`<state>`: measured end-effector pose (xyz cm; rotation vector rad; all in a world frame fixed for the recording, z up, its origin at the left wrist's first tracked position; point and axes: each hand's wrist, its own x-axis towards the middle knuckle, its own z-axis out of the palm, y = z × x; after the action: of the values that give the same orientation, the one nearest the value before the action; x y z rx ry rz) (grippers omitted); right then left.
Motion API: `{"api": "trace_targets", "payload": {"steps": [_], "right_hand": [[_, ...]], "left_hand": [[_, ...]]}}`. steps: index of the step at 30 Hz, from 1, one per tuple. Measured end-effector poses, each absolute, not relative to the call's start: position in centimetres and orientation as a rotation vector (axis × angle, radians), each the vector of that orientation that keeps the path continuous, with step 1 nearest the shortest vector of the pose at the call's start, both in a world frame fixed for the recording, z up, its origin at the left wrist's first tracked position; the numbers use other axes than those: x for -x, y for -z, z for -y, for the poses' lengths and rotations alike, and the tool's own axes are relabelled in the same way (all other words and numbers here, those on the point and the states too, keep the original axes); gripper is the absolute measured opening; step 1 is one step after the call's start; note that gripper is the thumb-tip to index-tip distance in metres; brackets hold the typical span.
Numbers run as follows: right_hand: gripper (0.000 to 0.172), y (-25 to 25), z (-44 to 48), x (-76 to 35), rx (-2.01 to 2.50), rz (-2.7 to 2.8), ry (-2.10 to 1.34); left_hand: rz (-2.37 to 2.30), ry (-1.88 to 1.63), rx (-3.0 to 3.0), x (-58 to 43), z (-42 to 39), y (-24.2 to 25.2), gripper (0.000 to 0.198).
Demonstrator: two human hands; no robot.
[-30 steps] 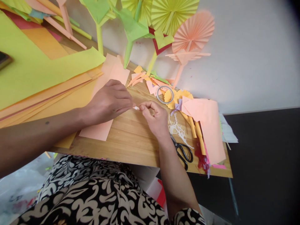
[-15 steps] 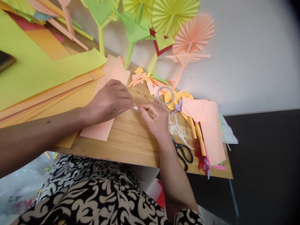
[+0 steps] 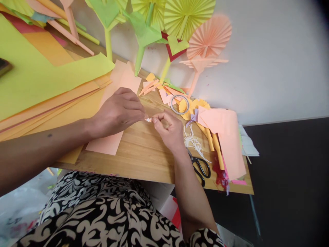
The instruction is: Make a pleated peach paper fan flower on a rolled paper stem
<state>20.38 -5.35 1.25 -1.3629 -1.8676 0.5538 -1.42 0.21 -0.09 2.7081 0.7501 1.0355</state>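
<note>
Over the middle of the table, my left hand (image 3: 120, 109) and my right hand (image 3: 170, 131) meet fingertip to fingertip, both closed in a pinch. Between them shows a small white piece (image 3: 148, 119), like a bit of string, gripped from both sides; its ends are hidden by the fingers. Under my left wrist lies a pale pink paper strip (image 3: 109, 142). Right of my right hand are a tangle of white string (image 3: 194, 140) and black-handled scissors (image 3: 202, 167).
Large coloured paper sheets (image 3: 38, 85) cover the left. Along the wall stand folded paper fans (image 3: 189, 19). A tape roll (image 3: 179, 113), paper scraps (image 3: 150, 88) and a pink paper roll (image 3: 230, 140) lie to the right. The table's front edge (image 3: 154, 179) is close to my body.
My fingertips hold nearly the same pose, and more of the white piece shows between them. The whole view has shifted slightly.
</note>
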Motion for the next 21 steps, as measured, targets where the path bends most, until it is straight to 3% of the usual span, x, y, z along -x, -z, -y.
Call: {"api": "trace_targets", "payload": {"steps": [6, 12, 21], "right_hand": [[0.015, -1.41, 5.51, -20.48, 1.337, 1.79, -0.648], [0.033, -1.19, 5.48, -20.69, 1.246, 1.624, -0.755], [0.013, -0.82, 5.4, -19.94, 1.315, 1.712, -0.681]], "left_hand": [[-0.812, -1.03, -2.595, 1.36, -0.28, 0.45, 0.03], [-0.935, -0.971, -2.149, 1.2, 0.28, 0.17, 0.029], [-0.937, -0.843, -1.863, 1.02, 0.67, -0.48, 0.029]]}}
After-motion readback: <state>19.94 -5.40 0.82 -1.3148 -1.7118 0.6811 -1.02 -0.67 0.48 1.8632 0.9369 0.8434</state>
